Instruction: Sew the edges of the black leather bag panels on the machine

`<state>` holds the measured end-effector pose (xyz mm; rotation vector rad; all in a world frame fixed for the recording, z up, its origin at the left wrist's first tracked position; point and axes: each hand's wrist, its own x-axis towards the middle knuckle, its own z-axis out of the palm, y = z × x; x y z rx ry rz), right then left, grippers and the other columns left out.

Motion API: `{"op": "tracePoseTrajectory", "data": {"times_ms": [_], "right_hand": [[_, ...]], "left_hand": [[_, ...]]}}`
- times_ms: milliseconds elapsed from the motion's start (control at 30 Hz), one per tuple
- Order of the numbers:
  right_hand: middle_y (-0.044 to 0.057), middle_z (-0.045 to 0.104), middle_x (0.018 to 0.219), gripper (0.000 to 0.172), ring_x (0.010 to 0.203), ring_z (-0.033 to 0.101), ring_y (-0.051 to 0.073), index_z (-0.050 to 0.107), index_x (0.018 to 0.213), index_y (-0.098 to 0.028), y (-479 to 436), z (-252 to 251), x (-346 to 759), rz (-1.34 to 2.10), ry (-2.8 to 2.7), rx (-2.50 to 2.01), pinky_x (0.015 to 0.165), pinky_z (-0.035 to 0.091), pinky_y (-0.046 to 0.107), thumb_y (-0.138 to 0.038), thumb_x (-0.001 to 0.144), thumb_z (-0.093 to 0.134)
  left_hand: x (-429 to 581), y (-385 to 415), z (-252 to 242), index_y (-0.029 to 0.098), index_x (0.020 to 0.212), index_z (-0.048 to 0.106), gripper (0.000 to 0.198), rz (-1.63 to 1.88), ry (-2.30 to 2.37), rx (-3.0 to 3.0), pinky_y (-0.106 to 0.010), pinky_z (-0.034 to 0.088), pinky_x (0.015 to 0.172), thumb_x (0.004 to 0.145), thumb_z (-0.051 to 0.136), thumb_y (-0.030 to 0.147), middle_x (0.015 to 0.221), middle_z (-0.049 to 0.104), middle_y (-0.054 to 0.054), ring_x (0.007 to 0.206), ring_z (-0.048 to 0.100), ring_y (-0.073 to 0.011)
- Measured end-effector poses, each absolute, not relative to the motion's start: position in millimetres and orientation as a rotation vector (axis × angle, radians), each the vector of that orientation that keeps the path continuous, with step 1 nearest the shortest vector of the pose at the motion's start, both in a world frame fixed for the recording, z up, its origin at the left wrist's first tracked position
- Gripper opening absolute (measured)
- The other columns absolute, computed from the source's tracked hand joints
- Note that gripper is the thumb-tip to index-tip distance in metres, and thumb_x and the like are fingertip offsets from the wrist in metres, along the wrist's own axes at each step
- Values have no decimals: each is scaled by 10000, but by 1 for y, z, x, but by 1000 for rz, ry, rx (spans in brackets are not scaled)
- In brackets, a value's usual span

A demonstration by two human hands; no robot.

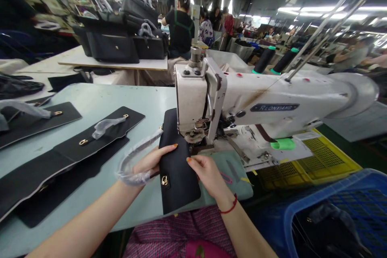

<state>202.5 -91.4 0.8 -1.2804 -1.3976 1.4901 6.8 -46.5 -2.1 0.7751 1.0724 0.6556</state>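
A black leather bag panel (177, 169) with a gold ring lies under the head of a white sewing machine (242, 100), running toward me over the table edge. My left hand (151, 161) grips its left edge, thumb on top, beside a plastic-wrapped handle (133, 161). The fingers of my right hand (208, 175) rest flat on the panel's right edge, near the presser foot (193, 137).
More black panels with gold rings (90, 137) lie to the left on the pale table (96, 100). Finished black bags (121, 44) are stacked behind. A blue crate (332, 209) and a yellow tray (326, 157) stand at right. Other workers stand at the back.
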Motion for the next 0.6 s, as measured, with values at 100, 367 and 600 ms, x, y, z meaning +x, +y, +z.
{"op": "tracePoseTrajectory", "data": {"times_ms": [100,367,600], "right_hand": [[-30,335,611,432,566,298,92,459,628,-167,-93,-1,202,1435,-1430,-1270,510,241,221,-498,894,535],[-38,272,599,458,559,255,85,371,606,-180,-92,-5,201,1428,-1438,-1254,500,185,239,-493,903,527],[-34,300,607,455,564,275,84,405,616,-171,-87,-7,198,1479,-1397,-1232,499,192,235,-501,906,524]], "left_hand": [[8,-46,-2,161,918,717,213,683,1056,591,-239,608,644,775,712,318,826,775,-71,656,719,-182],[10,-44,5,109,939,717,148,707,1137,534,-226,590,527,818,652,166,689,750,-70,533,682,-169],[10,-41,14,131,892,724,99,710,1163,532,-224,594,525,829,657,167,642,737,-68,528,690,-175]]}}
